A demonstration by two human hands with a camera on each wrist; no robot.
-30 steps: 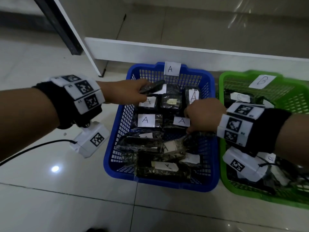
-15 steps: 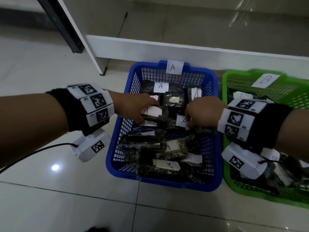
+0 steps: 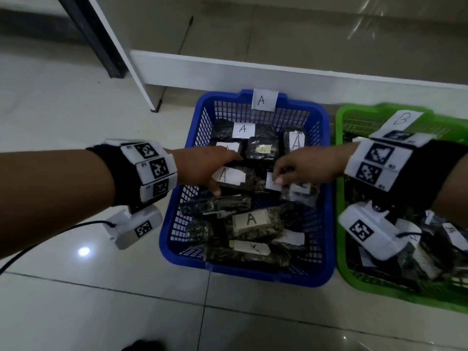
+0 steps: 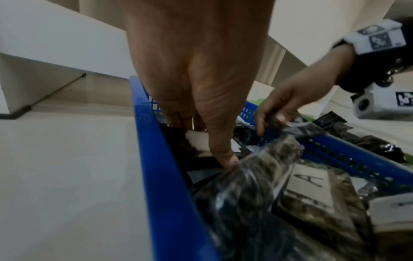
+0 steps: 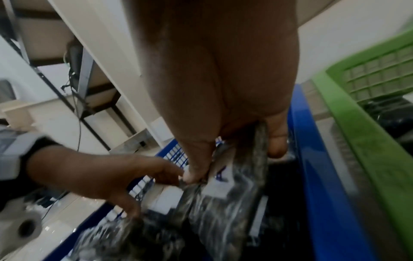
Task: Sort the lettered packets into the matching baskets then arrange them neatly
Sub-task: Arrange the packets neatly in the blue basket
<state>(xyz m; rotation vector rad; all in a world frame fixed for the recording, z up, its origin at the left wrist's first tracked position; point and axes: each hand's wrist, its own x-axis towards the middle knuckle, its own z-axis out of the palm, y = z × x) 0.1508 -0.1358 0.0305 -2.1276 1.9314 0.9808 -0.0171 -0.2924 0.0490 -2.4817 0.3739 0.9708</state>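
Note:
A blue basket (image 3: 253,276) tagged A (image 3: 263,100) holds several dark packets with A labels, some in rows at the back, some loose at the front. My left hand (image 3: 225,173) spans one A packet (image 3: 248,178) lying in the middle left, fingers on its far edge and thumb on its near edge. My right hand (image 3: 278,177) pinches a clear-wrapped A packet (image 3: 298,191) by the basket's right wall; in the right wrist view thumb and fingers (image 5: 277,150) clamp that packet (image 5: 223,203). A green basket (image 3: 354,110) tagged B (image 3: 402,120) stands to the right.
Both baskets sit side by side on a pale tiled floor. A white skirting ledge (image 3: 278,74) runs just behind them, and a dark table leg (image 3: 96,39) stands at the back left. Dark packets fill the green basket under my right wrist.
My left hand brought its packet down from above the basket's back left into the middle left row. My right hand shifted a little rightward with its packet.

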